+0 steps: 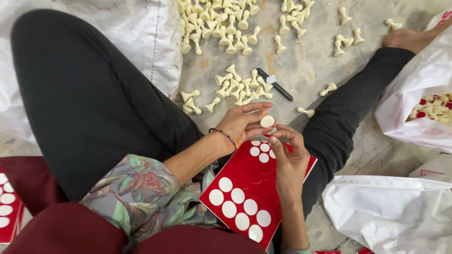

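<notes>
A: We're looking straight down at our left hand (242, 123), fingers curled round a cream chess pawn (267, 121), its round base turned up toward us between thumb and fingertips

B: And our right hand (288, 160) comes in from below, fingers pinched together, the tips just touching the rim of that base. Whether a sticker sits under those tips, we can't tell

A: Directly beneath both hands lies the red sticker sheet (249, 188) on our lap. Near the fingers a few white discs (260, 149) remain; below the wrist, another cluster of white discs (238, 207) waits

B: The middle of the sheet shows bare round outlines, so we'd judge a good share already peeled off, with a fair number left

A: Beyond the fingertips, on the grey floor (310, 61), a small heap of pawns (240, 87) sits close, and a bigger pile (219, 23) farther out. A dark slim tool (275, 83) lies just beyond the near heap

B: Off to the right of the fingers, a white bag (414, 94) holds more pieces. Plenty of pawns left, by our reckoning
</notes>
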The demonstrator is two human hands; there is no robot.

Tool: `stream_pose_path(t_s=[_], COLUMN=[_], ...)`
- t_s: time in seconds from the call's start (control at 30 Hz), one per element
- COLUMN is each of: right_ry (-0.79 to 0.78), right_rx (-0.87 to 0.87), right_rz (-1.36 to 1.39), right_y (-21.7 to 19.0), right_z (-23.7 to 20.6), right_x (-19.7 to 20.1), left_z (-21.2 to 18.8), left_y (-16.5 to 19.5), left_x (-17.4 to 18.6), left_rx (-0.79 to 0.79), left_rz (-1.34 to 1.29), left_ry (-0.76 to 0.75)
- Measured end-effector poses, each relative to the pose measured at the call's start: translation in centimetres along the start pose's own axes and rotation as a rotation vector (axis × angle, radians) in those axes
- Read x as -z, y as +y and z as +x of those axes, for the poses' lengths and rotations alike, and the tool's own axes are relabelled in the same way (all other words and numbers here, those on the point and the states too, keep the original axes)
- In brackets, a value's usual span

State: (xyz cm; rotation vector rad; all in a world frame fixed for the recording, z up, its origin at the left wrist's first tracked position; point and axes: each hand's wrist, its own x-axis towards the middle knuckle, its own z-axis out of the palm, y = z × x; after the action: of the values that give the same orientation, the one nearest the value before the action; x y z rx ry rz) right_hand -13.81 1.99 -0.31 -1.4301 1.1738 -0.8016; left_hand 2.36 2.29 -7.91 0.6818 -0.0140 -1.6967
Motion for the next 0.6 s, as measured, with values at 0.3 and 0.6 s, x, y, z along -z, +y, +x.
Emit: stream_pose_path(t_s=[0.3, 0.6], right_ry=[0.033, 0.070], right_rx=[0.074, 0.047], right_rz=[-0.063, -0.034], right_y=[-0.6, -0.6], right_z=[0.5, 0.5], right_x=[-1.3, -1.6], left_z=[-1.0, -1.2], left_y=[-0.9, -1.4], left_x=[-0.6, -0.8], left_rx=[-0.038, -0.013], left_rz=[0.028, -0.005], left_ry=[0.003, 0.007])
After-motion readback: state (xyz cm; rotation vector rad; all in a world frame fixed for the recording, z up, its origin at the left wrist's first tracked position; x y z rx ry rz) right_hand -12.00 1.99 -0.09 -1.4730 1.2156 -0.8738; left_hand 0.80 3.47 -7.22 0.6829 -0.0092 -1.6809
